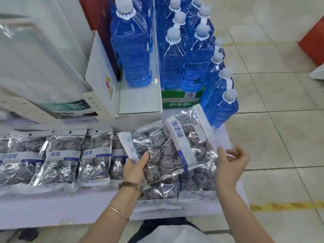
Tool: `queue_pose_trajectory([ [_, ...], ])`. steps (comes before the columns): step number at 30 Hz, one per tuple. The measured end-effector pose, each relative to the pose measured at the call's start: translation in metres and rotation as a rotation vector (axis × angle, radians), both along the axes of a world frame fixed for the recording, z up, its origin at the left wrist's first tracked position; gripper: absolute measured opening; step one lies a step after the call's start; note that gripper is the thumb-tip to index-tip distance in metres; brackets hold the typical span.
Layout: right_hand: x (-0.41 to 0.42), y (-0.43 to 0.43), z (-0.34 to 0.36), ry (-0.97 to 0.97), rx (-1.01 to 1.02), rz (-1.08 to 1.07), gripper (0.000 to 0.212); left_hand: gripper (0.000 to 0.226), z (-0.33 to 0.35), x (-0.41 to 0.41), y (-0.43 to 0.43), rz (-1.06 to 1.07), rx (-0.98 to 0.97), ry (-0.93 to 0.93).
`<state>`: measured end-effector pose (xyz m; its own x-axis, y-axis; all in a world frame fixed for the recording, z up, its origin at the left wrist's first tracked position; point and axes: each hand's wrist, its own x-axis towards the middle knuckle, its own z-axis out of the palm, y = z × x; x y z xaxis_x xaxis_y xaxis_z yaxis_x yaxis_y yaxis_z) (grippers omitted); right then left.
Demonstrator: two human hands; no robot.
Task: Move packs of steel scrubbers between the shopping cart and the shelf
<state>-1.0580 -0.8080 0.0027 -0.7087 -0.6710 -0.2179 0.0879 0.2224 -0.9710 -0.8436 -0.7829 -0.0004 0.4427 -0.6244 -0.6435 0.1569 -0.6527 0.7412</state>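
Head view: nearest, the left hand has its grip closed on a pack of steel scrubbers, with the thumb on top at the pack's left end, beside its white end strip. The right hand holds a narrow pinch grip on the near tip of the white header strip at the right end. I cannot tell for sure whether that strip belongs to the same pack or to one beneath it. The pack's long axis runs left to right, its right end tilted farther away, so it spans between the two hands. It is raised over other packs that lie on the low white shelf. To the left, a row of packs lies flat, side by side. Farther back stand blue bottles and a green carton. Pale tiled floor spreads to the right. No shopping cart is in view.
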Motion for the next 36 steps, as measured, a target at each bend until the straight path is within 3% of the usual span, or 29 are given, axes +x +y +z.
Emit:
queue_pose_trajectory([
  [2,0.014,0.008,-0.005,-0.104,0.156,0.077,0.064,0.04,0.001,-0.016,0.013,0.102,0.053,0.121],
  [4,0.031,0.013,-0.012,-0.325,0.346,0.229,0.079,0.035,-0.003,-0.028,0.021,0.102,0.08,0.174],
  [7,0.053,0.018,-0.027,-0.551,0.439,0.335,0.072,0.037,-0.009,-0.044,0.027,0.093,0.079,0.233],
  [13,0.008,0.01,-0.039,-0.613,0.328,0.211,0.038,0.033,-0.028,-0.035,0.024,-0.006,-0.037,0.466],
  [16,-0.033,0.012,-0.042,-0.455,0.366,0.348,0.039,0.044,-0.035,-0.011,0.008,-0.071,-0.041,0.249],
  [19,-0.057,0.015,-0.042,-0.336,0.433,0.507,0.04,0.044,-0.031,-0.009,-0.011,-0.42,-0.091,-0.014],
  [24,-0.06,0.016,-0.049,-0.241,0.457,0.64,0.04,0.072,-0.039,-0.065,-0.021,-0.857,0.0,-0.009],
  [28,-0.057,0.011,-0.058,0.096,0.494,0.465,0.052,0.064,-0.055,-0.089,-0.018,-0.738,-0.003,-0.13],
  [32,-0.059,0.002,-0.076,0.182,0.47,0.478,0.055,0.064,-0.062,-0.093,-0.025,-0.733,0.021,-0.166],
  [36,-0.054,-0.012,-0.096,0.273,0.481,0.541,0.049,0.058,-0.061,-0.09,-0.027,-0.876,0.032,-0.309],
])
